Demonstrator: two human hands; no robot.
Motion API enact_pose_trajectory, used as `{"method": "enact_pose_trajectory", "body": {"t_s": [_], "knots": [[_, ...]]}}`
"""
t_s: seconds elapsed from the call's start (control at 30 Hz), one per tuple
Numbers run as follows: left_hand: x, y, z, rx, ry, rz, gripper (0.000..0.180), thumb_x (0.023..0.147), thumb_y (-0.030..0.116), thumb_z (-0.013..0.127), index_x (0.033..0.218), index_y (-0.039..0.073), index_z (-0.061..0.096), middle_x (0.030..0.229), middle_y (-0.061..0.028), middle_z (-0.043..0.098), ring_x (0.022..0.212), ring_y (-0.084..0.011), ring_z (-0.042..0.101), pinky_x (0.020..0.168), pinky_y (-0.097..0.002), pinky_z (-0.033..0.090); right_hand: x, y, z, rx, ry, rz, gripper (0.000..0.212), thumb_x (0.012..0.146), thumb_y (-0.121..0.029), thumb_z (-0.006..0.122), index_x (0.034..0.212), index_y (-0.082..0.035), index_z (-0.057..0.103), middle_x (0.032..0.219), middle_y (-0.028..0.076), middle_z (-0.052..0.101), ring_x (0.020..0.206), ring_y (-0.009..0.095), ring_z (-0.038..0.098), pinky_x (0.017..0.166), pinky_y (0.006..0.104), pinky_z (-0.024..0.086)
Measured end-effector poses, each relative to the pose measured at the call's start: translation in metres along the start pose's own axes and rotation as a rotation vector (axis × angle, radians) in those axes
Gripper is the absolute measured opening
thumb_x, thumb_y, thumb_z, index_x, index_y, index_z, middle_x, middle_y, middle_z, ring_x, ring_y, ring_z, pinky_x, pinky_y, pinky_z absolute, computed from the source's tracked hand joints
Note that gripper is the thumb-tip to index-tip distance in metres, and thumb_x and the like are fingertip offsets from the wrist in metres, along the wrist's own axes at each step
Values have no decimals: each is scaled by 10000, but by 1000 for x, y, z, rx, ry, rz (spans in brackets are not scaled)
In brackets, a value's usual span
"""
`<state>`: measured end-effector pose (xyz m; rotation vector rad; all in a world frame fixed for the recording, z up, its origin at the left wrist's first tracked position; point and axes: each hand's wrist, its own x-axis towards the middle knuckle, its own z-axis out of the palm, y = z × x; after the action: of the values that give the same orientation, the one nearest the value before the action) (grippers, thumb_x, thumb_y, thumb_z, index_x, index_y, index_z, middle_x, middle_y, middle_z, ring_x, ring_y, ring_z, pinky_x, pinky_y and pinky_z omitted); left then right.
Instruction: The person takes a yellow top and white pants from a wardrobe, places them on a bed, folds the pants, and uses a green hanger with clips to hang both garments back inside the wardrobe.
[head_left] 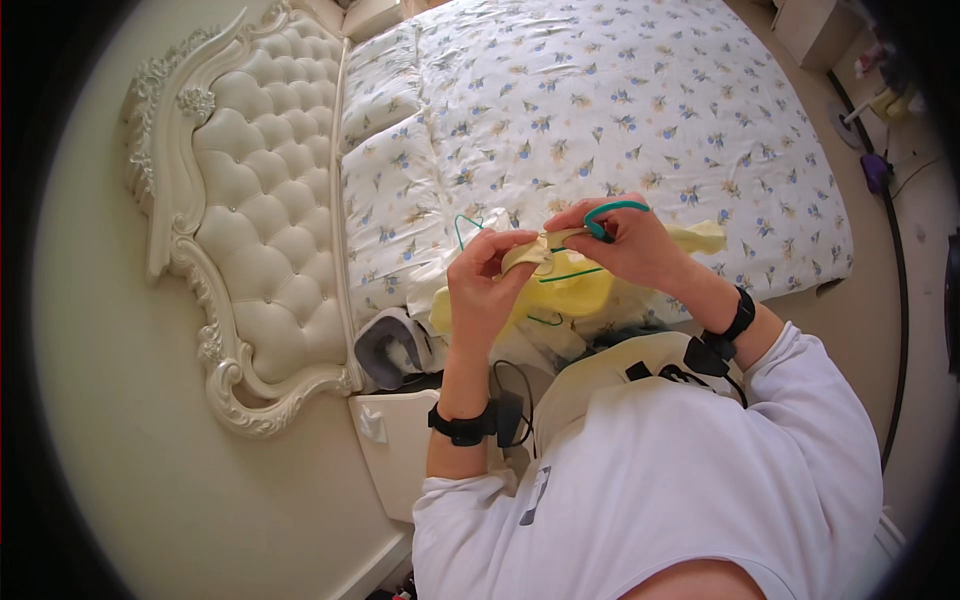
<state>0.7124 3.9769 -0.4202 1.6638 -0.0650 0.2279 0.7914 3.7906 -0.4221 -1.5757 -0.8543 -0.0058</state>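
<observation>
A pale yellow garment (580, 296) is spread over the near edge of the bed, in front of me. My left hand (487, 282) is closed, its thumb and fingers pinching a cream-yellow edge of that cloth. My right hand (632, 246) pinches the same edge just to the right, the fingertips of both hands nearly meeting. A teal curved hook (612, 207) rises by my right fingers, and a thin green hanger bar (570, 275) shows against the yellow cloth below. Whether hook and bar are one hanger I cannot tell.
Another green hanger hook (466, 228) sticks up on the bed left of my hands. The floral bedsheet (640, 110) stretches behind. A tufted cream headboard (265, 180) stands at left, with a grey U-shaped cushion (388, 348) and a white bedside cabinet (395, 425) nearer me.
</observation>
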Motion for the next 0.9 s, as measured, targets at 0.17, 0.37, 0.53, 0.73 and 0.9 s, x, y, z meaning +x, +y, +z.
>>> {"method": "enact_pose_trajectory", "body": {"t_s": [0.17,0.37,0.53,0.73,0.9], "knots": [[30,34,31,350,81,289,271,665,-79,626,884,65,697,743,-34,529,660,-146,494,516,-241,353,16,-31,-48,-95,-57,220,166,780,-182,684,937,-129,700,558,69,519,486,119,419,478,286,375],[15,101,51,277,224,132,98,764,-41,647,847,12,653,800,-38,597,686,-70,562,551,-191,457,43,-95,-65,-136,-221,217,222,801,-318,683,907,-124,703,685,78,634,561,172,553,553,289,443],[34,109,68,205,188,206,60,778,-19,666,824,18,654,808,-30,613,706,-63,572,545,-177,452,37,-113,-91,-120,-124,210,265,815,-377,646,964,-162,692,728,86,644,635,202,592,633,296,471],[5,126,86,232,180,160,56,801,1,650,855,12,663,811,-34,598,681,-57,543,537,-172,428,5,-120,-90,-187,-178,357,259,830,-358,626,989,-164,692,784,89,662,706,200,623,690,311,480],[53,127,94,158,150,273,126,823,-16,596,930,-1,661,811,-23,553,661,-55,485,534,-176,387,34,-100,-117,-178,-31,255,168,827,-215,652,950,-114,705,821,64,686,766,168,657,710,279,497]]}}
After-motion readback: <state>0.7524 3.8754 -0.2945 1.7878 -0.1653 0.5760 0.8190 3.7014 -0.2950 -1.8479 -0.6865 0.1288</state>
